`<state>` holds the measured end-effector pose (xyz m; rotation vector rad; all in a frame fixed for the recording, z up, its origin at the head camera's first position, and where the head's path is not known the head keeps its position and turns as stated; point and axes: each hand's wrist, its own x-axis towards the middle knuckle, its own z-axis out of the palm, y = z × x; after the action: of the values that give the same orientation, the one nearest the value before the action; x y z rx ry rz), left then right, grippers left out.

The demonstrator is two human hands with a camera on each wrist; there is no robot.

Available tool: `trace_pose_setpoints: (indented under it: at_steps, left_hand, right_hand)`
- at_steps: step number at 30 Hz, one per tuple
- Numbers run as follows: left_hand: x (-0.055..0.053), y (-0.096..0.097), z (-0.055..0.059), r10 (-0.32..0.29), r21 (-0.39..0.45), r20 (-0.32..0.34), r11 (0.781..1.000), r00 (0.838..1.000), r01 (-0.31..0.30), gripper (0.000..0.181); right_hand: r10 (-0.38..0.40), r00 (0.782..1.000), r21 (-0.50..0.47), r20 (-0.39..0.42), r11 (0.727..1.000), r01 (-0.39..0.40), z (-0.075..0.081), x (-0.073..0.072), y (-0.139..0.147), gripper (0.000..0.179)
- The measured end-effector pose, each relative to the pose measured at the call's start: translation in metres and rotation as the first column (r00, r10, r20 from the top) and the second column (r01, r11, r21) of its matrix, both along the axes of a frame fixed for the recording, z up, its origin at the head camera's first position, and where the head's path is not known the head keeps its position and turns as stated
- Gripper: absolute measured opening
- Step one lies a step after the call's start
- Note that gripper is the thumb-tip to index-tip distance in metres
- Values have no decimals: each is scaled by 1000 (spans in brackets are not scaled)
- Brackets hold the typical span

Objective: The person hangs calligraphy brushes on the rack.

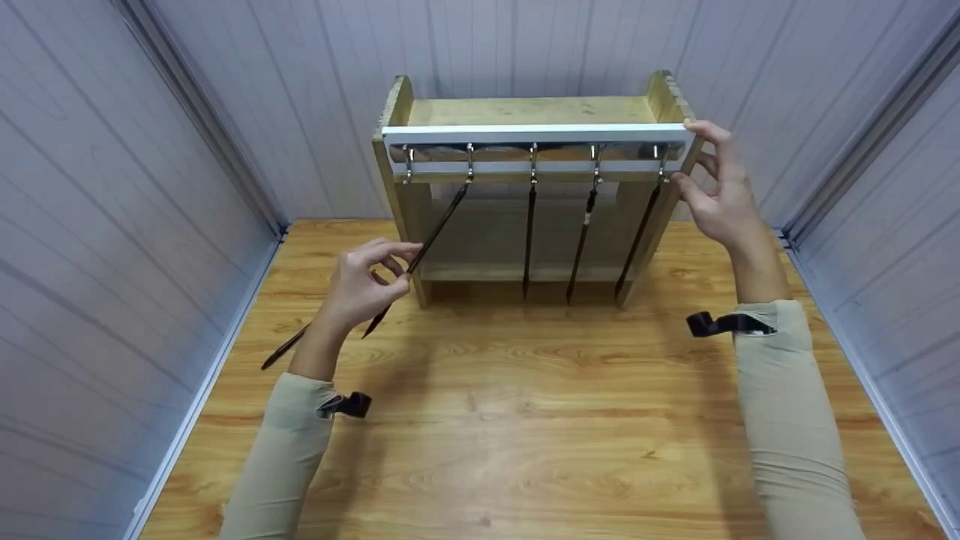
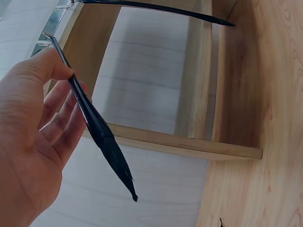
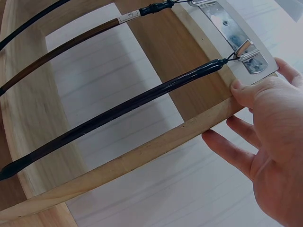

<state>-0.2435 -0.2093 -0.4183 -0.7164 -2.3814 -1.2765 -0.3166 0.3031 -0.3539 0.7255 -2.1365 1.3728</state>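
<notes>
My left hand (image 1: 367, 281) pinches a dark calligraphy brush (image 1: 442, 225) between thumb and fingers. The brush slants, its bristle end down and left, its upper end at the second hook from the left (image 1: 470, 161); whether its loop is on the hook I cannot tell. My right hand (image 1: 724, 191) grips the right end of a wooden shelf (image 1: 525, 111), thumb at the front, fingers on the outer side in the right wrist view. Brushes hang from the three hooks to the right: a middle brush (image 1: 530, 240), a white-labelled brush (image 3: 71, 45) and a right-hand brush (image 3: 118, 109).
A white rail (image 1: 427, 135) with a metal strip and several hooks runs along the shelf's front. The leftmost hook (image 1: 409, 161) carries nothing. Another brush (image 1: 283, 347) lies on the wood-grain surface (image 1: 487, 420) by my left wrist. Pale panel walls (image 1: 97, 247) enclose the space.
</notes>
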Motion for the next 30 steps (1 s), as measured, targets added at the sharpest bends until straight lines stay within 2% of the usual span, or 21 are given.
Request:
trace_pose_setpoints:
  at_steps: [11,16,22,25,30]
  left_hand:
    - [-9,14,-13,-7,30,22,1000,1000,6,44]
    - [-14,28,-25,6,30,-20,1000,1000,-5,38]
    - [-20,45,-37,52,41,-72,998,996,-49,37]
    - [-25,53,-44,57,74,-69,996,996,-52,36]
    - [-30,64,-52,16,175,-11,984,1000,-14,35]
  right_hand:
    - [-12,999,32,-31,999,13,-1,-1,3,61]
    - [-22,999,43,-23,999,23,0,1,4,62]
    - [-19,999,47,-26,999,20,0,1,6,61]
    - [-16,999,51,-46,999,19,0,0,8,61]
    - [-13,998,57,-63,998,17,-1,-1,9,61]
